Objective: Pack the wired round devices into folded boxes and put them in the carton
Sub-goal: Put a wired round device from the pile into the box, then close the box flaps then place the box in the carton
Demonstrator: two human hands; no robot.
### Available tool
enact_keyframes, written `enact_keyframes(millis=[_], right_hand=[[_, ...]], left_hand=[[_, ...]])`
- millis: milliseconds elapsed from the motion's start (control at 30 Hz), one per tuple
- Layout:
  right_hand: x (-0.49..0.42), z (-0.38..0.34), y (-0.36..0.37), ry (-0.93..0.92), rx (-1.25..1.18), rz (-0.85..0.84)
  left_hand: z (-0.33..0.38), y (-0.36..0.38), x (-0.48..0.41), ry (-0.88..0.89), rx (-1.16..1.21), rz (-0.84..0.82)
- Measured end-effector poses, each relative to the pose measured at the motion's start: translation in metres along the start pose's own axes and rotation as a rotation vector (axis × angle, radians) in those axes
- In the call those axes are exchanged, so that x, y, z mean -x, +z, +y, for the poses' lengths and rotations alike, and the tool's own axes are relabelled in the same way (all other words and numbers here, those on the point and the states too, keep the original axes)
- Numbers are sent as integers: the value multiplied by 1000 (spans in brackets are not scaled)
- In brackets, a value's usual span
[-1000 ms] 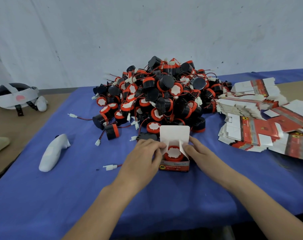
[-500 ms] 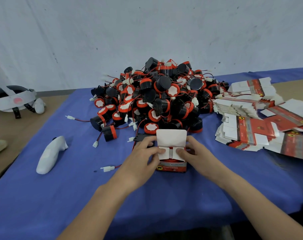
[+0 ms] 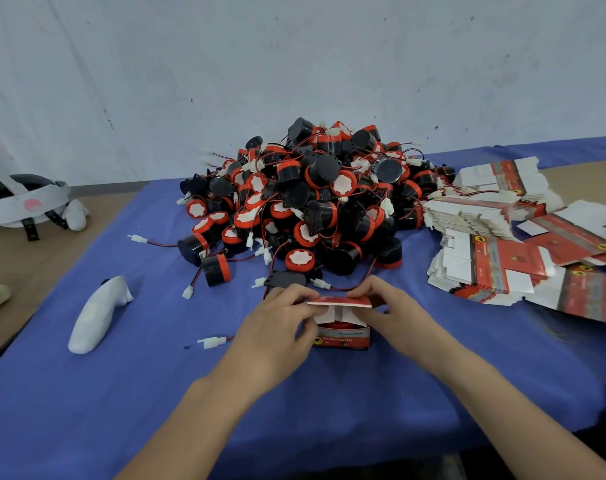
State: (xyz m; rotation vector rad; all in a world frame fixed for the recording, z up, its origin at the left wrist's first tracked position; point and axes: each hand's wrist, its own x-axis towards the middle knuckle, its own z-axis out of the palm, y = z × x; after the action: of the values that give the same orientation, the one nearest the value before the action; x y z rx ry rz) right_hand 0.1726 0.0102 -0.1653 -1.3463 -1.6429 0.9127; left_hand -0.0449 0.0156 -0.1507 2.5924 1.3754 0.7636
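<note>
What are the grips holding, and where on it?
Both hold the small red box at its top: the left grip pinches the lid flap at its left end, the right grip at its right end.

My left hand (image 3: pixel 277 327) and right hand (image 3: pixel 395 317) gripped the small red box (image 3: pixel 343 337) on the blue cloth (image 3: pixel 149 393), its top flap (image 3: pixel 339 301) half folded down. Wired round devices (image 3: pixel 312 202) lay piled just beyond, flat boxes (image 3: pixel 492 268) to the right.
</note>
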Motion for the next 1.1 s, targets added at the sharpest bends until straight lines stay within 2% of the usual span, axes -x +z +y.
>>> enact_keyframes(millis=[167,300,367,533,700,933,1000,1100], right_hand=[[2,-3,-1,-34,232,33],[6,-5,-1,-142,426,38],[9,-5,-1,-166,493,8],[16,2,-1,-223,557,2],[12,5,-9,-178,612,-34],[9,4,-2,-170,649,-40],[6,3,2,-183,675,-48],[1,3,6,-182,666,-46]], left_hand=[[4,-7,11,111,-143,-1],[11,-2,14,122,-308,61],[15,2,14,105,-312,81],[19,9,6,92,-214,121],[19,10,3,166,-40,114],[13,9,8,137,94,141],[13,9,8,87,123,137],[10,16,4,-79,243,101]])
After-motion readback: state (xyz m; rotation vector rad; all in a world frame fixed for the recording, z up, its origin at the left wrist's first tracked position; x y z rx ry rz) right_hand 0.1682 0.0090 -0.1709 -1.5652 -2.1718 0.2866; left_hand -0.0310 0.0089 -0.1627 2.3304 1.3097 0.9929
